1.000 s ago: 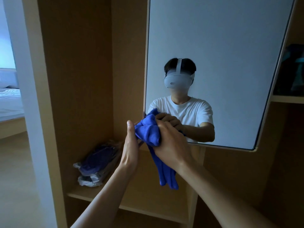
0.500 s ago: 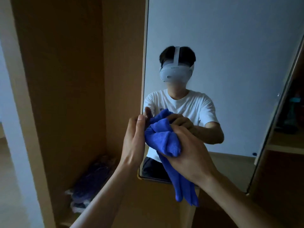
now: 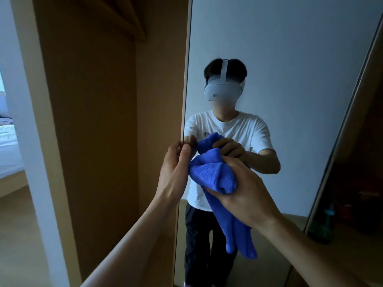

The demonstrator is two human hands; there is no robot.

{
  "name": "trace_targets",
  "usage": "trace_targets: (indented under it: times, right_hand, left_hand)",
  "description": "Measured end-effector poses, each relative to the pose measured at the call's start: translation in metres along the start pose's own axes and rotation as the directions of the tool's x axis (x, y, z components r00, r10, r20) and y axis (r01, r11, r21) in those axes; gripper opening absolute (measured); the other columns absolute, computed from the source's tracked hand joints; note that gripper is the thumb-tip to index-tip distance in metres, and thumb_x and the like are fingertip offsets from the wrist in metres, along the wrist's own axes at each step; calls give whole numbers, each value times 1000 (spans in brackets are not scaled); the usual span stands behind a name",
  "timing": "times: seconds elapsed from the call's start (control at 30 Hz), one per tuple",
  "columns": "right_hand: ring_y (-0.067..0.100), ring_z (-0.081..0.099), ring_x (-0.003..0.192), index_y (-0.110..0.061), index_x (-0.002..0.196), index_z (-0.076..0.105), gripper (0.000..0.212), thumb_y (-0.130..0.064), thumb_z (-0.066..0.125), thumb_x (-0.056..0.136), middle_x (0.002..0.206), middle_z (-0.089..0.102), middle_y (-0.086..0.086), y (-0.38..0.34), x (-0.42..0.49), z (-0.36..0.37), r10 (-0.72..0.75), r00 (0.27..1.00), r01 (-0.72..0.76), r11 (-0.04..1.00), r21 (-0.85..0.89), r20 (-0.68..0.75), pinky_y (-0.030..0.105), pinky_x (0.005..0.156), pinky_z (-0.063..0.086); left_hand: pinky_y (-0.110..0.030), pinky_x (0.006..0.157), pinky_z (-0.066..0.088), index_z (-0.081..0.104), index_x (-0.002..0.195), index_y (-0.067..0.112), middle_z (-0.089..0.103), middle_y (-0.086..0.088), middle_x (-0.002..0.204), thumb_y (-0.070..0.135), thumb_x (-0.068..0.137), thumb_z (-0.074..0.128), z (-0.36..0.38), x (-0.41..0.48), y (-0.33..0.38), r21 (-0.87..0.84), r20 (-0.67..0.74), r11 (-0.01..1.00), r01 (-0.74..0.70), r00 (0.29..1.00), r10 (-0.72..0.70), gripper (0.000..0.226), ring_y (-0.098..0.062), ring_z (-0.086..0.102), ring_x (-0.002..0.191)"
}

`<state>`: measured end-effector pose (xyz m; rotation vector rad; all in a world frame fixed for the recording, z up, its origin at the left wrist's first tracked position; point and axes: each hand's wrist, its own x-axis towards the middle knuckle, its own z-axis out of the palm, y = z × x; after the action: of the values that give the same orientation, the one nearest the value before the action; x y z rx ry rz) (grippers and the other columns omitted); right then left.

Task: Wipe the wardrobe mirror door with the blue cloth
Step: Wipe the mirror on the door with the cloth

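Observation:
The wardrobe mirror door point(image 3: 290, 59) fills the upper right and reflects a person in a white shirt and headset. My right hand point(image 3: 244, 193) grips the bunched blue cloth point(image 3: 211, 175) just in front of the glass, and a long tail of the cloth hangs below my fist. My left hand point(image 3: 172, 172) is at the mirror's left edge, with the thumb on the glass side and the fingers bent round the edge, right beside the cloth. Whether the cloth touches the glass is unclear.
The wardrobe's brown inner panel point(image 3: 93, 121) stands left of the door. A white door frame point(image 3: 27, 121) and a bed point(image 3: 8, 146) lie at the far left. Dark shelves with a bottle point(image 3: 323, 224) sit to the right of the mirror.
The view has risen and moved closer to the mirror. Both hands and the cloth have moved up. My left hand has gone from lying flat beside the cloth to holding the mirror's edge.

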<state>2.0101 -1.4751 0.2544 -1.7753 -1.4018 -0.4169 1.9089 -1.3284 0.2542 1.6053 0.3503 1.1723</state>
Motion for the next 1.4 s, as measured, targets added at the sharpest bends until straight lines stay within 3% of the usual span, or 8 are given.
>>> trace_targets:
  times: [0.2, 0.4, 0.53, 0.77, 0.97, 1.07, 1.23, 1.4]
  right_hand:
    - [-7, 58, 102, -33, 120, 55, 43, -42, 77, 84, 107, 59, -26, -36, 62, -54, 8, 1000, -8, 1000, 9, -6, 2, 86, 40]
    - [7, 61, 109, -22, 132, 56, 53, -37, 77, 85, 123, 63, -9, -78, 115, -97, 22, 1000, -22, 996, -92, 9, 29, 99, 49]
    - [-15, 53, 91, -23, 128, 55, 49, -20, 75, 84, 107, 58, -19, -108, 143, -131, -37, 999, 33, 989, -144, -28, -2, 80, 36]
    - [8, 55, 68, -36, 93, 43, 31, -18, 64, 78, 87, 51, -14, -150, 188, -166, -155, 986, 102, 855, -509, -63, 28, 51, 45]
    - [15, 49, 78, -34, 93, 42, 19, -28, 52, 78, 85, 43, -16, -167, 222, -197, -310, 950, 213, 731, -649, -38, 32, 56, 40]
    - [25, 57, 97, -22, 126, 58, 48, -22, 71, 81, 112, 60, -2, -168, 241, -217, -407, 911, 231, 638, -735, -67, 37, 68, 47]
    - [30, 53, 115, -18, 139, 52, 57, -19, 68, 84, 128, 58, 5, -180, 278, -237, -461, 885, 245, 585, -773, -69, 47, 89, 48]
    - [28, 52, 107, -21, 141, 50, 59, -17, 68, 85, 124, 56, 5, -184, 309, -245, -529, 845, 252, 524, -813, -79, 41, 81, 45]
  left_hand:
    - [-34, 102, 50, 53, 138, 23, 65, 4, 128, 41, 106, 47, -1, 48, 78, 44, 33, 999, 2, 999, -4, 37, -10, 61, 119]
    - [-32, 92, 53, 57, 131, 23, 67, 4, 118, 42, 105, 50, -3, 95, 135, 54, 90, 997, -53, 995, 48, 33, -11, 64, 110]
    - [-30, 80, 52, 61, 113, 24, 69, 3, 102, 42, 105, 52, -2, 119, 160, 38, 109, 993, -110, 988, 105, 21, -12, 66, 95]
    - [-13, 74, 45, 54, 89, 57, 63, 27, 96, 42, 106, 48, -6, 138, 199, 46, 111, 982, -186, 977, 180, 23, 20, 58, 86]
    - [-44, 85, 52, 61, 99, 38, 64, 3, 95, 44, 104, 47, -4, 158, 230, 4, 155, 977, -215, 965, 212, 16, -13, 59, 85]
    - [-57, 95, 50, 60, 117, 15, 60, -2, 98, 43, 103, 46, -1, 169, 249, -4, 162, 975, -222, 962, 220, 34, -18, 56, 90]
    - [-61, 104, 46, 59, 119, 28, 69, -12, 120, 60, 83, 49, 5, 177, 273, -78, 149, 987, -143, 977, 153, 49, -37, 65, 115]
    - [-58, 101, 52, 63, 99, 47, 73, -2, 109, 70, 70, 49, 8, 191, 283, -96, 121, 974, -203, 969, 214, 39, -25, 70, 106]
